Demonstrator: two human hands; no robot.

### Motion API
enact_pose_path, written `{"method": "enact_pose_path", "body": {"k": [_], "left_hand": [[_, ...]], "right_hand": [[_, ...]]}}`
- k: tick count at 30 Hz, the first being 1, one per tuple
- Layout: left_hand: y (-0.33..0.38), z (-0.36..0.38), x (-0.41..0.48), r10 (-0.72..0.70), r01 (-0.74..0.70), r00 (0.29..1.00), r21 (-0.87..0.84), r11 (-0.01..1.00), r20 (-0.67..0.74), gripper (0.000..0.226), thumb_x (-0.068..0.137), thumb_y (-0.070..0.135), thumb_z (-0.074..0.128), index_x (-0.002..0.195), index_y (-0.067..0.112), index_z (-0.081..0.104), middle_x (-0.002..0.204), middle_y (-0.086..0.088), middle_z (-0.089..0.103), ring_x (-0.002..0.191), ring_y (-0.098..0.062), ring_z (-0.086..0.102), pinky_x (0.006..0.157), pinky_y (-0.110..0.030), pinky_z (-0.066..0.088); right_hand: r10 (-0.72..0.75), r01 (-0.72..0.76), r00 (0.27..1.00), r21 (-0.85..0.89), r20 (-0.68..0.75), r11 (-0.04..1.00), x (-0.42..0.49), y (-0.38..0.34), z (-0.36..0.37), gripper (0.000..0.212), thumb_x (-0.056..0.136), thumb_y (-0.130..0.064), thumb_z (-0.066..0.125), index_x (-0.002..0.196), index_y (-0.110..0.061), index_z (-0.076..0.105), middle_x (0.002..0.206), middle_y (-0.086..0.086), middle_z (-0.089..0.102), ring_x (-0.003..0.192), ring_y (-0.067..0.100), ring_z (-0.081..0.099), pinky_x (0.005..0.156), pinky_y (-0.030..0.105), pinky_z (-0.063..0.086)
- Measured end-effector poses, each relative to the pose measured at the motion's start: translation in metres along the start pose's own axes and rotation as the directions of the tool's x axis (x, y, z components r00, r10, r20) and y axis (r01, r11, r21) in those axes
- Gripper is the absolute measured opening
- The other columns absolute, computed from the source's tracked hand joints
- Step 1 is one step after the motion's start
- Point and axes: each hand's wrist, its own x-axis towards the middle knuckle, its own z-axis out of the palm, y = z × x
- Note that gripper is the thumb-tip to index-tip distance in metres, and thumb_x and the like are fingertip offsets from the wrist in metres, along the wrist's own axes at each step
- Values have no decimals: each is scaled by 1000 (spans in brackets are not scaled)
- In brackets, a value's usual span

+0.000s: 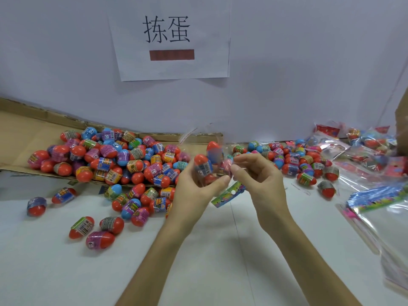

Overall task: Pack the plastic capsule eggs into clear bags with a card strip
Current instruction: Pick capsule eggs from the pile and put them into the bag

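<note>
My left hand (pixel 198 186) grips a clear bag (pixel 209 160) that holds several capsule eggs, red tops up, above the white table. My right hand (pixel 258 175) pinches the same bag from the right side, fingers curled at its edge. A green printed card strip (pixel 227 195) lies on the table just under both hands. A big pile of loose capsule eggs (pixel 114 157) spreads over a flattened cardboard sheet (pixel 19 131) to the left. A smaller pile of eggs (pixel 295 160) lies to the right.
Filled bags (pixel 364 146) are heaped at the far right. A stack of card strips (pixel 375 197) and empty clear bags (pixel 393 235) lie at the right edge. A paper sign (pixel 170 40) hangs on the wall. Stray eggs (pixel 97 230) dot the table's left front.
</note>
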Motion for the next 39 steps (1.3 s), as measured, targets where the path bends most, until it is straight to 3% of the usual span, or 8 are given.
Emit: {"method": "enact_pose_path", "body": {"k": [9, 15, 17, 21, 24, 29, 34, 39], "left_hand": [[-1, -4, 0, -40, 41, 997, -16, 999, 63, 31, 87, 14, 82, 115, 21, 70, 103, 3, 79, 100, -16, 76, 80, -24, 60], [-3, 0, 2, -186, 177, 982, -184, 967, -34, 28, 84, 28, 81, 110, 20, 75, 109, -9, 77, 110, -31, 72, 106, -54, 52], [-5, -1, 3, -173, 158, 982, -172, 972, -74, 11, 90, 20, 79, 100, 25, 79, 103, -5, 79, 104, -26, 75, 99, -49, 57], [-3, -5, 3, -149, 138, 987, -156, 978, -57, 21, 92, 18, 77, 92, 38, 81, 99, 1, 80, 98, -19, 77, 83, -32, 61], [-3, -5, 2, -137, 125, 987, -142, 982, -83, 20, 83, 27, 79, 103, 28, 77, 102, 0, 80, 100, -19, 76, 82, -31, 61], [1, -5, 2, -147, 135, 986, -147, 980, -74, 17, 82, 35, 75, 99, 36, 78, 103, 1, 79, 101, -20, 76, 86, -37, 62], [7, -3, 1, -87, 83, 996, -149, 985, -23, 17, 90, 37, 68, 104, 34, 78, 104, -1, 80, 96, -19, 77, 73, -24, 60], [4, -4, -1, -55, 54, 994, 10, 998, 94, 28, 90, 34, 68, 113, 21, 75, 105, -5, 77, 102, -22, 74, 86, -31, 59]], "right_hand": [[-143, 146, 989, -145, 26, 979, -3, 4, 5, 25, 92, -1, 70, 97, -25, 72, 92, -14, 72, 91, 10, 68, 67, 19, 57], [-61, 61, 997, -23, -37, 998, -2, 2, 5, 20, 93, -3, 68, 101, -22, 69, 90, -10, 71, 82, 13, 70, 56, 24, 57], [-72, 74, 997, -53, 37, 996, -3, 0, 6, 20, 91, -11, 74, 104, -26, 69, 93, -11, 71, 87, 11, 68, 64, 24, 57], [-138, 155, 983, -145, 124, 977, -8, 1, 10, 23, 88, -18, 78, 105, -32, 71, 101, -14, 70, 101, 7, 65, 81, 22, 56], [-165, 185, 979, -175, 120, 967, -7, 3, 9, 27, 88, -13, 77, 99, -37, 73, 99, -13, 70, 100, 13, 66, 84, 32, 58], [-219, 236, 971, -218, 97, 947, -6, 5, 9, 23, 87, -13, 78, 93, -35, 75, 95, -10, 69, 96, 12, 65, 79, 19, 53], [-104, 111, 993, -110, 60, 988, -2, 3, 4, 14, 83, -18, 74, 95, -22, 67, 90, -11, 68, 90, 9, 66, 74, 22, 55], [20, -22, 992, 16, 121, 1000, 6, -1, -8, 39, 84, -40, 68, 121, -26, 64, 110, -4, 70, 102, 15, 68, 79, 28, 57]]}}
